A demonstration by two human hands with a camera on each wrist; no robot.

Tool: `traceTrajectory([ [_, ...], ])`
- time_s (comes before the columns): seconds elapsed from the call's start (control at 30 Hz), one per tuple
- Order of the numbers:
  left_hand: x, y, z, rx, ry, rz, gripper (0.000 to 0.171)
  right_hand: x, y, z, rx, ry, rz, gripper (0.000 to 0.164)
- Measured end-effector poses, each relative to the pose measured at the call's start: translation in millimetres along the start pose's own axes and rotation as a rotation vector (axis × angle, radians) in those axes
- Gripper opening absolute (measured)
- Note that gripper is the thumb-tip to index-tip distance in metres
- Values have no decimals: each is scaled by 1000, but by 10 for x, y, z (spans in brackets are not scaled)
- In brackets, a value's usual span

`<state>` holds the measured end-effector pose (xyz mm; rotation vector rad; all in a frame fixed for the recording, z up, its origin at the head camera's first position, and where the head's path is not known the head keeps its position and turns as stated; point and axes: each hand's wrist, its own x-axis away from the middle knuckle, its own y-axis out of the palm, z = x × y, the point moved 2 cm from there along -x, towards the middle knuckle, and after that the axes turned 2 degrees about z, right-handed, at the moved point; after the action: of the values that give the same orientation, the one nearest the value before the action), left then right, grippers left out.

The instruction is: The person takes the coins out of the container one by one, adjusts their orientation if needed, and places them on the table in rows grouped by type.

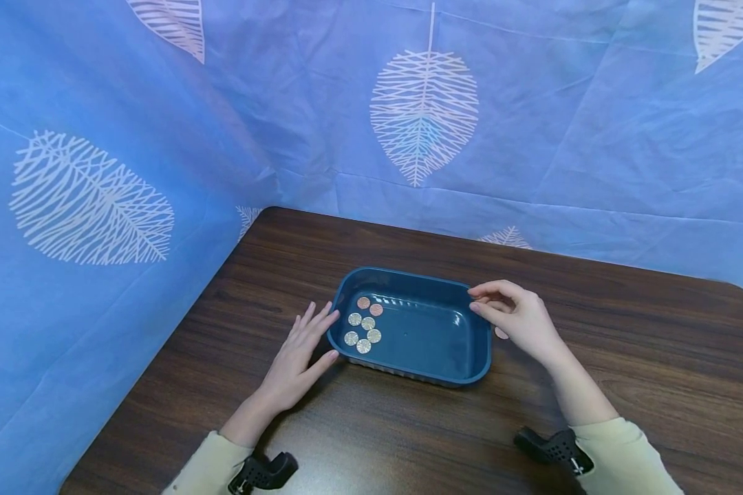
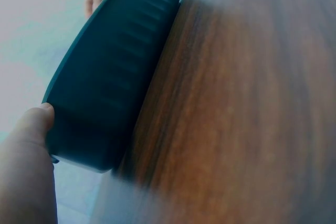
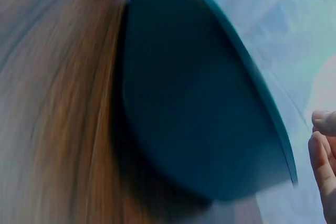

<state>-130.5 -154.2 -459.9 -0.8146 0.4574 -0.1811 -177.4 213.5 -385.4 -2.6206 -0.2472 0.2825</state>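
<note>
A dark blue rectangular tray [image 1: 421, 371] stands on the table with several coins [image 1: 368, 323] lying flat at its left end. Most are silvery; two at the top are copper-coloured. My left hand [image 1: 297, 368] rests against the tray's left side with fingers spread, the thumb touching the near-left corner; the left wrist view shows that thumb [image 2: 34, 135] at the rim. By the far right corner, my right hand [image 1: 517, 320] has bent fingers with thumb and index tips close together. Whether a coin is between them cannot be made out. Another coppery coin [image 1: 501, 333] lies partly hidden under this hand.
The dark wooden table [image 1: 644, 344] extends to both sides of the tray. Blue cloth [image 1: 322, 103] with white leaf prints hangs behind it and at the left. Black wrist devices [image 1: 557, 450] sit on both forearms.
</note>
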Motion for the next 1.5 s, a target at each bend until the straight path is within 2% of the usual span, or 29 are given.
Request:
traceTrajectory([
  [0.4, -1, -7, 31, 3, -17, -8, 58, -212, 644, -335, -147, -60, -137, 23],
  [0.6, -3, -8, 25, 3, -18, -10, 58, -293, 930, -483, -153, -106, -198, 23],
  [0.73, -7, -11, 20, 9, -18, -13, 58, -352, 1082, -452, -145, -122, -255, 23],
  [0.87, -8, -12, 17, 9, -10, -11, 58, -372, 1166, -389, -114, -110, -323, 24],
  [1.03, -7, -18, 17, 10, -4, -11, 57, -368, 1243, -352, -18, -97, -373, 23],
  [1.27, -6, -22, 14, 9, -4, -13, 58, -358, 1318, -306, 104, -65, -439, 32],
  [1.5, -5, -14, 8, 7, -3, -13, 57, -340, 1347, -303, 151, -110, -502, 35],
])
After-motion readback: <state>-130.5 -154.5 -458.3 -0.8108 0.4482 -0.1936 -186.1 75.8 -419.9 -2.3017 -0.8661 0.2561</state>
